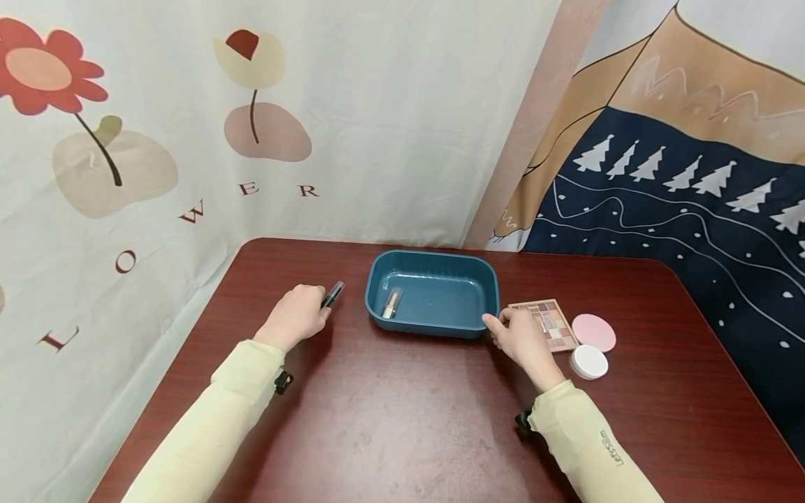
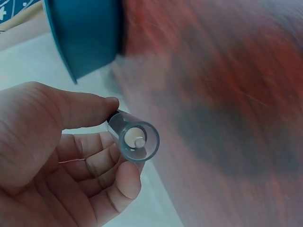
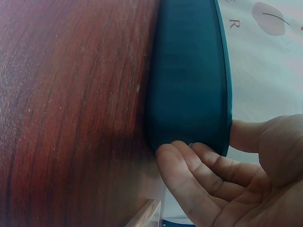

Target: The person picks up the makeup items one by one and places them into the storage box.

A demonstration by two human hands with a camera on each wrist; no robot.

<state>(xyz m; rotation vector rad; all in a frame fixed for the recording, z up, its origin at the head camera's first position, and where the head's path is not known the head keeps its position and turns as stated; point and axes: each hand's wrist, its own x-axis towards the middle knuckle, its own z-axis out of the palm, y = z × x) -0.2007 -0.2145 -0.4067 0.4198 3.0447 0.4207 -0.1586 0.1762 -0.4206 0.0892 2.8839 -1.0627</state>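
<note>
My left hand [image 1: 292, 318] pinches a slim dark cosmetic tube [image 1: 332, 295] above the table, left of the blue plastic bin [image 1: 434, 328]. In the left wrist view the tube [image 2: 139, 142] points its clear round end at the camera, with a pale disc inside; thumb and fingertips hold its side. At the bin's near right corner, my right hand [image 1: 518, 339] grips the wall, thumb at the rim and fingers against the outside, as the right wrist view shows on the bin [image 3: 189, 80]. A lipstick-like tube [image 1: 392, 303] with a clear cap lies inside the bin, toward its left end.
Right of the bin, partly behind the right hand, lies an eyeshadow palette [image 1: 556, 328]. Beside it are a round pink case [image 1: 594, 332] and a white round jar [image 1: 589, 362]. Printed curtains [image 1: 390, 140] hang behind the dark red table [image 1: 390, 419].
</note>
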